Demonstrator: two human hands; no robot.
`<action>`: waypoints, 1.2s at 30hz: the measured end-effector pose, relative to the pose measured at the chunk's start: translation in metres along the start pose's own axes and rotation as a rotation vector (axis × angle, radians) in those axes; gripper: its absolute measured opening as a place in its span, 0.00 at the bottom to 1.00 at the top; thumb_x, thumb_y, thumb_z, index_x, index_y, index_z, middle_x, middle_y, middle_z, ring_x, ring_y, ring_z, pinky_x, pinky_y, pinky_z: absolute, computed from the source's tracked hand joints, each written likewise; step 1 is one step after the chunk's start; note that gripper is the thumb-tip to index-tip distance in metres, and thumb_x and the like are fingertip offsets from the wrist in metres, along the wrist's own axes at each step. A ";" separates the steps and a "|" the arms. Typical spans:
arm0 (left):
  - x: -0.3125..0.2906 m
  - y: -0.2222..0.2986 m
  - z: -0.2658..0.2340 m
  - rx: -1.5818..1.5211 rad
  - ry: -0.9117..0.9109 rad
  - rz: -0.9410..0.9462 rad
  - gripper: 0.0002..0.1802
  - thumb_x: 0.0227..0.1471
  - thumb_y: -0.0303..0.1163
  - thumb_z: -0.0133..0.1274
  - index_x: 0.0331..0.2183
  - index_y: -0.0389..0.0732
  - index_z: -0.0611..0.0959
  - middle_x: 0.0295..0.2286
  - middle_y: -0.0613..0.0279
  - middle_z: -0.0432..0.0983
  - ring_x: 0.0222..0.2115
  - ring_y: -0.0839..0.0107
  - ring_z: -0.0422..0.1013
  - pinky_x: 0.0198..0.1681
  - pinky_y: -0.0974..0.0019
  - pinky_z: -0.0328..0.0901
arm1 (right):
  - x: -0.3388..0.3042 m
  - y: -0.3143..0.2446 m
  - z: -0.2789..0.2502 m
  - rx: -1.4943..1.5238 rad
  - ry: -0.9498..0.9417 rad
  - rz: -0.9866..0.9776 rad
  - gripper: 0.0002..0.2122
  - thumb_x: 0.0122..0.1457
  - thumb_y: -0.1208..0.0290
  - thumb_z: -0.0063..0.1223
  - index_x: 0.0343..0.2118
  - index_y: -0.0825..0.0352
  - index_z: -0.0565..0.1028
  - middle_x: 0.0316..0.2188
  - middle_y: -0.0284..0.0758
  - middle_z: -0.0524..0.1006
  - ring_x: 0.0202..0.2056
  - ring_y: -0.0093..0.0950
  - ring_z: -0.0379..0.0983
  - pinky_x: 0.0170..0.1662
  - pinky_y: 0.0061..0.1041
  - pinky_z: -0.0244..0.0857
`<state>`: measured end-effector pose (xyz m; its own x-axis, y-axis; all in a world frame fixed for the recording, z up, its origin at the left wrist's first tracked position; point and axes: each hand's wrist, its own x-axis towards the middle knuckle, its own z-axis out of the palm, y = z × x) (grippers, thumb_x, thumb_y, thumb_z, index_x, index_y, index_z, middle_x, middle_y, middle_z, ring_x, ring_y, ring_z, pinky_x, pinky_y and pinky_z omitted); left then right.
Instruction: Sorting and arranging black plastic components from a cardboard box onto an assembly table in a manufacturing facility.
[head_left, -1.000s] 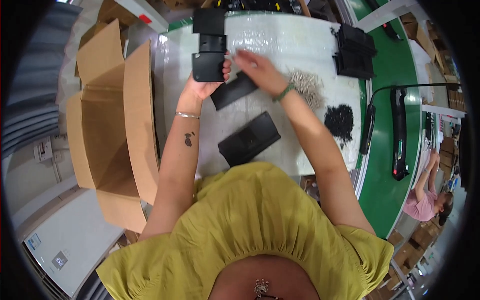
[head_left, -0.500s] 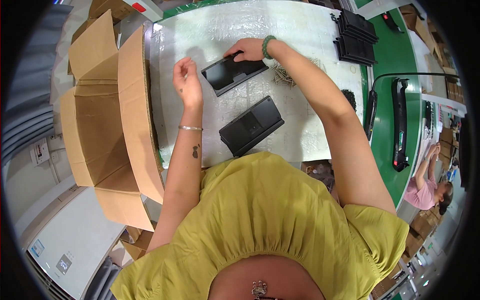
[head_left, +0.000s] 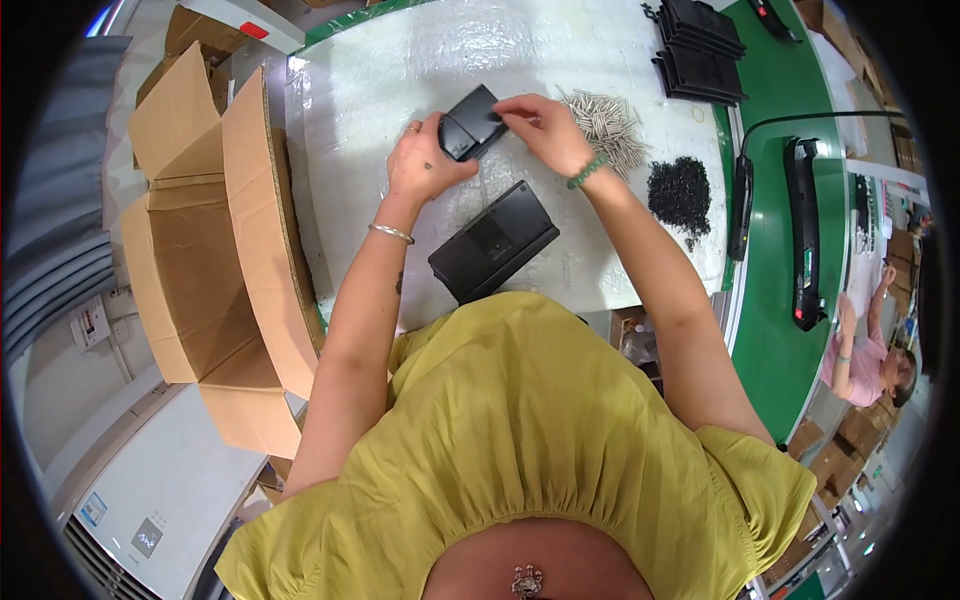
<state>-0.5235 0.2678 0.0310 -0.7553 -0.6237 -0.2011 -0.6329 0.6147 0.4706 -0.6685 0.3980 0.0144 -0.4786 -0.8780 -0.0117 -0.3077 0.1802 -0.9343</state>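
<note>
A flat rectangular black plastic case (head_left: 474, 124) is tilted up off the white table covering, its smooth dark face showing. Around its left end my left hand (head_left: 424, 166) is closed, the thumb along the near side. My right hand (head_left: 548, 130) pinches at the case's right edge with thumb and forefinger; whether a small part sits between those fingertips is hidden. Closer to my body lies a second black plastic case (head_left: 495, 245), with a ledge along its near long side. Neither hand touches that one.
Right of my hands lie a heap of slim metallic pins (head_left: 608, 130) and a pile of small black pieces (head_left: 680, 192). Stacked black cases (head_left: 700, 60) stand at the far right. An open cardboard box (head_left: 262, 240) borders the table's left. A person in pink (head_left: 868, 362) works farther right.
My left hand, earlier raised beside the case, now grips its left end. The right hand has shifted from the far side to the right edge. The case has been lifted and turned.
</note>
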 end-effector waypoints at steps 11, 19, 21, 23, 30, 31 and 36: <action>-0.079 0.052 -0.023 -0.086 0.243 0.355 0.44 0.27 0.39 0.65 0.48 0.35 0.66 0.35 0.49 0.70 0.35 0.53 0.67 0.42 0.59 0.62 | -0.056 -0.039 -0.001 0.897 0.159 0.328 0.17 0.50 0.68 0.58 0.41 0.73 0.71 0.33 0.34 0.75 0.33 0.22 0.71 0.32 0.19 0.67; -0.101 0.044 -0.038 -0.714 -0.136 0.065 0.10 0.48 0.31 0.55 0.30 0.34 0.77 0.20 0.72 0.69 0.22 0.85 0.60 0.25 0.77 0.58 | -0.095 -0.053 -0.009 0.740 0.135 0.206 0.13 0.51 0.73 0.56 0.39 0.70 0.72 0.32 0.29 0.74 0.34 0.17 0.69 0.36 0.15 0.63; -0.104 0.029 -0.024 -0.722 -0.099 0.041 0.11 0.47 0.33 0.55 0.29 0.34 0.77 0.19 0.72 0.70 0.21 0.84 0.61 0.25 0.76 0.59 | -0.095 -0.047 -0.005 0.462 0.202 0.046 0.12 0.49 0.69 0.57 0.34 0.71 0.74 0.28 0.31 0.76 0.32 0.19 0.70 0.37 0.18 0.63; -0.106 0.019 -0.011 -0.666 -0.089 0.036 0.12 0.47 0.35 0.55 0.31 0.36 0.79 0.17 0.69 0.71 0.19 0.81 0.62 0.25 0.74 0.61 | -0.092 -0.023 0.000 0.246 0.144 0.012 0.14 0.47 0.67 0.57 0.35 0.69 0.75 0.30 0.36 0.77 0.32 0.26 0.73 0.38 0.22 0.65; -0.120 -0.003 0.023 -0.005 0.111 0.248 0.19 0.44 0.38 0.56 0.40 0.40 0.78 0.37 0.51 0.71 0.35 0.60 0.68 0.40 0.64 0.64 | -0.113 -0.001 0.020 -0.325 0.143 0.117 0.18 0.45 0.60 0.57 0.38 0.63 0.76 0.36 0.41 0.72 0.45 0.40 0.63 0.49 0.32 0.59; -0.120 -0.005 0.025 0.167 0.138 0.339 0.22 0.44 0.39 0.56 0.42 0.39 0.77 0.40 0.50 0.70 0.40 0.58 0.66 0.42 0.63 0.63 | -0.117 0.011 0.023 -0.324 0.151 0.121 0.18 0.45 0.60 0.57 0.38 0.63 0.76 0.36 0.41 0.72 0.45 0.40 0.63 0.49 0.32 0.59; -0.114 -0.016 0.021 -0.311 -0.125 -0.020 0.28 0.46 0.44 0.56 0.46 0.38 0.73 0.43 0.51 0.69 0.43 0.63 0.65 0.45 0.66 0.61 | -0.133 0.022 0.029 -0.020 0.396 0.213 0.26 0.48 0.55 0.56 0.45 0.69 0.70 0.35 0.43 0.72 0.39 0.33 0.69 0.42 0.29 0.64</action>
<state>-0.4311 0.3394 0.0288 -0.7706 -0.5583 -0.3074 -0.5799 0.4142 0.7015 -0.5878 0.5057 -0.0155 -0.8098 -0.5835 -0.0615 -0.1827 0.3503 -0.9186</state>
